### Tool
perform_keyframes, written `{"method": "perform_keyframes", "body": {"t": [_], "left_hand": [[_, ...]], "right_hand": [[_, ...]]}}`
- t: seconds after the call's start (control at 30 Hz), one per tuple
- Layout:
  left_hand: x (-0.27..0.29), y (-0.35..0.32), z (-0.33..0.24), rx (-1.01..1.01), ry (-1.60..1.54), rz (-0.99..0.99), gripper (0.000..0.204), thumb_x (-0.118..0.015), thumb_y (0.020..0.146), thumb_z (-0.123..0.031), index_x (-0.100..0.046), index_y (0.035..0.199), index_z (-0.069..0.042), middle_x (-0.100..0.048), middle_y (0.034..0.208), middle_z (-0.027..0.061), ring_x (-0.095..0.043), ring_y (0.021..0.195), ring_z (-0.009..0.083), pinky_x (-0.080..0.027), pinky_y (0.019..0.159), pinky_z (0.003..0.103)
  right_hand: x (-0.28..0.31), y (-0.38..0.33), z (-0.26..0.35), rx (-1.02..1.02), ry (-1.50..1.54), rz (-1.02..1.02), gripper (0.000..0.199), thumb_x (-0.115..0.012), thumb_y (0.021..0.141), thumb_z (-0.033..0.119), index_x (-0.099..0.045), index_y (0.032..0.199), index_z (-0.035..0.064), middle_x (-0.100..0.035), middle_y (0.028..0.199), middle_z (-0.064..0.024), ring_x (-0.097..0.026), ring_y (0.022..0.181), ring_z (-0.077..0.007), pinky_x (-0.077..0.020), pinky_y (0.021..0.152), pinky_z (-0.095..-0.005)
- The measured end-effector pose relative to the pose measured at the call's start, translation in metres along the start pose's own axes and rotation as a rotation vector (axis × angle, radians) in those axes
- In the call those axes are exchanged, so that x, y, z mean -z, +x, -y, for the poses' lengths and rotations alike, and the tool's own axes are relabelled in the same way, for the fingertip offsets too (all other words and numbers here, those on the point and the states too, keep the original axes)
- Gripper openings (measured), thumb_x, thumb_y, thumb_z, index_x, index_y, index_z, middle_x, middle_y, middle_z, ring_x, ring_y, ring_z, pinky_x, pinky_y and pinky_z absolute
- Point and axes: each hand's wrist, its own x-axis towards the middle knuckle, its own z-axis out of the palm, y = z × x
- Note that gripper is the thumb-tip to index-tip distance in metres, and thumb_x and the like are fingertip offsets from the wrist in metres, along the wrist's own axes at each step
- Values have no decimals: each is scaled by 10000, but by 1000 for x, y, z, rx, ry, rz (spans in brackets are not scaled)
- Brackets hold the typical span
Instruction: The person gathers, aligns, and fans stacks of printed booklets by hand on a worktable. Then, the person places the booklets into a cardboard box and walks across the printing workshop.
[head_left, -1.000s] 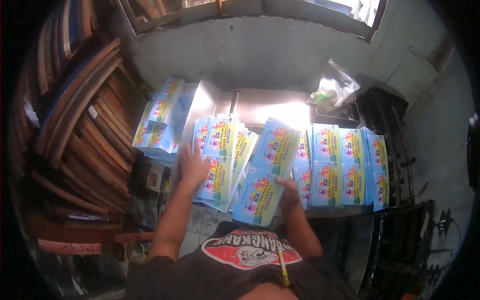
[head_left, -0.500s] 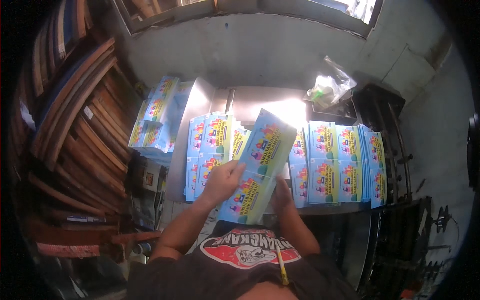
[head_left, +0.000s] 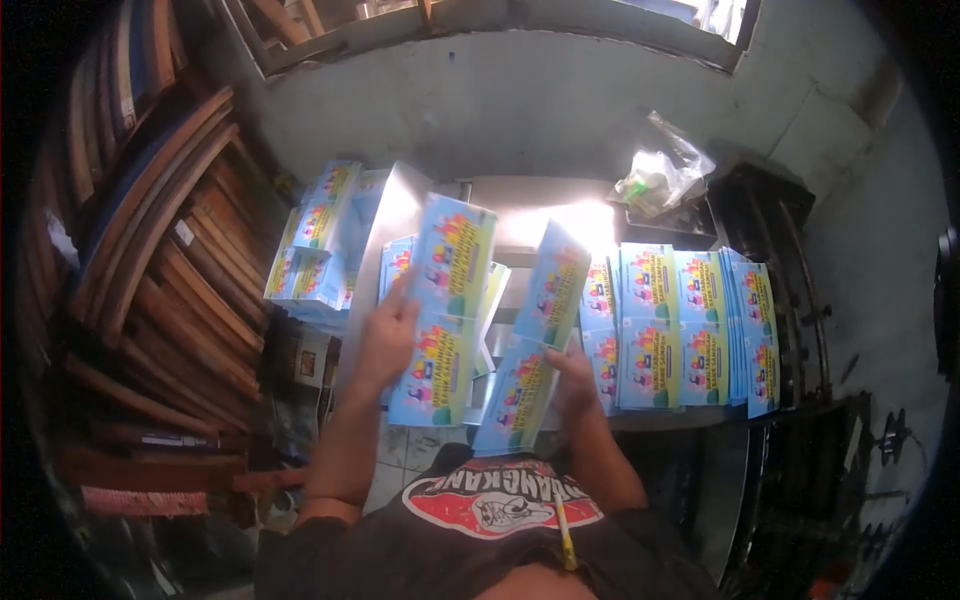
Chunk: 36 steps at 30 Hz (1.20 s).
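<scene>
In my left hand [head_left: 388,345] is a blue and yellow printed cover sheet [head_left: 438,312], gripped along its left edge with the thumb on the face. My right hand [head_left: 572,382] is closed on the right edge of a second printed cover sheet [head_left: 532,345], which leans toward the upper right. Both sheets carry two matching panels, one above the other, and are held apart above the front of the table. Behind the left sheet lies a partly hidden stack of similar sheets [head_left: 397,255]. Overlapping rows of these sheets [head_left: 648,322] lie right of my right hand.
A taller pile of printed sheets [head_left: 322,215] stands at the far left. Wooden frames [head_left: 165,260] fill a rack beside it. On a dark box at the back right sits a clear plastic bag [head_left: 665,175]. Dark metal machinery [head_left: 790,260] borders the table's right end.
The sheets held together earlier are now apart. My left hand has moved left and up with one sheet, while my right hand keeps the other near the same place.
</scene>
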Motion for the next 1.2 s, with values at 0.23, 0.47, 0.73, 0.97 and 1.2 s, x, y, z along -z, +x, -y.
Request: {"method": "perform_keyframes", "body": {"t": [0.23, 0.47, 0.73, 0.97, 1.2], "left_hand": [[-40, -12, 17, 46, -121, 258, 286, -547, 956, -189, -653, 1116, 24, -683, 910, 131, -643, 852, 172, -490, 776, 311], [-49, -20, -27, -95, 151, 91, 235, -642, 927, -175, -699, 995, 43, -657, 849, 79, -606, 774, 123, -482, 701, 276], [-8, -3, -45, -261, 204, -129, 204, -620, 919, -158, -655, 991, 30, -658, 845, 126, -637, 787, 172, -495, 721, 306], [9, 6, -20, -124, 340, -119, 337, -509, 966, -188, -573, 1222, 23, -670, 1010, 212, -663, 909, 256, -503, 809, 361], [-52, -9, 10, -7, 21, 175, 343, -557, 962, -182, -609, 1248, 1, -639, 1196, 151, -613, 1058, 198, -472, 929, 306]], "right_hand": [[-13, 7, -13, -34, -61, 4, 560, -681, 849, 170, -428, 1315, -11, -594, 1194, -151, -639, 1042, -271, -550, 891, -417], [-7, 7, -18, -40, 207, -27, 553, -640, 901, 234, -406, 1355, 20, -553, 1263, -139, -592, 1122, -286, -526, 925, -441], [40, 5, -34, -24, 138, -88, 466, -597, 924, 231, -463, 1318, 23, -587, 1234, -141, -620, 1081, -272, -534, 899, -437], [18, 2, -4, 19, 129, -119, 442, -502, 925, 186, -436, 1325, 10, -605, 1168, -167, -651, 1007, -307, -568, 845, -454], [7, 15, -21, -39, 157, 20, 491, -624, 915, 184, -422, 1325, 6, -599, 1197, -163, -658, 1016, -263, -591, 822, -411]]}}
